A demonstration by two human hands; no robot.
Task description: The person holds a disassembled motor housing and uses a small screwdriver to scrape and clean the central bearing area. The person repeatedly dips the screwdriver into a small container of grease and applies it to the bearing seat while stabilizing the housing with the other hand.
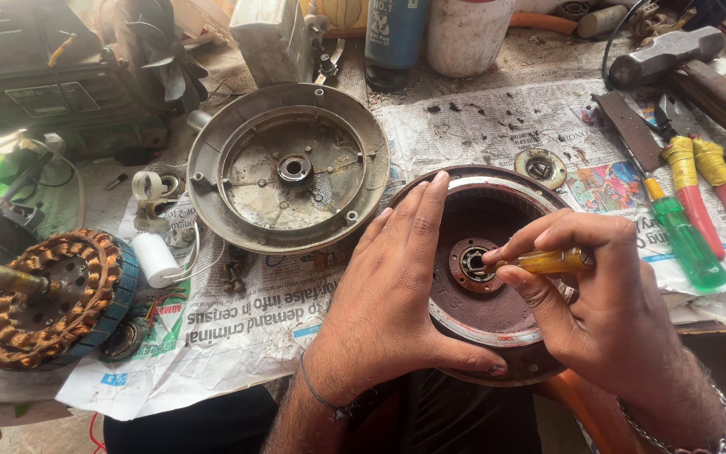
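Rusty metal: the round reddish-brown motor cover (497,311) lies on the desk's newspaper (237,328), right before you.
Left hand (392,290): your fingers spread flat, pressing its left rim.
Right hand (598,298): pinching a yellow-handled screwdriver (552,261).
Axis: handle points right, tip left into the central bearing (474,264).

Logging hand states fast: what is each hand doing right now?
Left hand: open, flat on the round motor cover.
Right hand: closed on a yellow-handled screwdriver at the centre bearing.
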